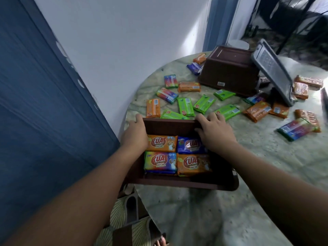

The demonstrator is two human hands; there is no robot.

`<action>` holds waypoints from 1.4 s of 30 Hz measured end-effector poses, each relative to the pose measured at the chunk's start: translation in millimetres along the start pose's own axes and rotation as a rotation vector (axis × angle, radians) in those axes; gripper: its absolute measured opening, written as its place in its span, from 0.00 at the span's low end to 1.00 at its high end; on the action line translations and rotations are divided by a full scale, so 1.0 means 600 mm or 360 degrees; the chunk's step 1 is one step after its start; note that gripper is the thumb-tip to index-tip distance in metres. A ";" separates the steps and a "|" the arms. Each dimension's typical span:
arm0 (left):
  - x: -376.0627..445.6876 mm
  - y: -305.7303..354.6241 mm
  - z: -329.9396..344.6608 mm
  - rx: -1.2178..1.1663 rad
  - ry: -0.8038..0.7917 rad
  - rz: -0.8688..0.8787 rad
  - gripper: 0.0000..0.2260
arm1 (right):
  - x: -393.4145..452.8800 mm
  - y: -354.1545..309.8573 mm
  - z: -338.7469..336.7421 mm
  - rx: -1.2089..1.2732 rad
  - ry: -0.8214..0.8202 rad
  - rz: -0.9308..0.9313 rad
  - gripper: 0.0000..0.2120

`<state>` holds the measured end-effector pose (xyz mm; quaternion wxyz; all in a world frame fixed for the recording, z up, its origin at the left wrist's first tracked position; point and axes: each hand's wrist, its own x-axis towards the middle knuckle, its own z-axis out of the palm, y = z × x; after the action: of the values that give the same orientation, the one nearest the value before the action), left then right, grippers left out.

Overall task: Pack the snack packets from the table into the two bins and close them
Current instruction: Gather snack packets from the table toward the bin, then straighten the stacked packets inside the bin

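A brown bin (pixel 177 181) is sitting at the near edge of the round marble table (pixel 248 174), and both hands are holding it by its far corners. The left hand (pixel 135 132) is curling its fingers over the far left corner; the right hand (pixel 213 129) is lying across the far right corner with its fingers bent over the rim and the thumb reaching inside. Four packets are lying flat in the bin, two orange (pixel 162 143), one blue (pixel 190 144) and one rainbow (pixel 159 162). Many more packets (pixel 185 106), green, orange, blue and rainbow, are lying scattered across the table beyond the bin. Farther back a second brown bin (pixel 229 70) is standing, with a grey lid (pixel 273 71) leaning tilted beside it on its right.
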<state>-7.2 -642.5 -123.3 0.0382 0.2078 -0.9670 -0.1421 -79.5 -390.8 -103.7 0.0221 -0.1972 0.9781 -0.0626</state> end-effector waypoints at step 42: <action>0.289 0.020 0.038 -0.0028 -0.0565 -0.0078 0.32 | 0.272 -0.102 0.060 0.0034 -0.0750 0.0001 0.40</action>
<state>-172.7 -697.8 -138.8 -0.1347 0.2027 -0.9520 -0.1858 -203.8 -514.1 -134.5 0.2518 -0.2057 0.9453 -0.0253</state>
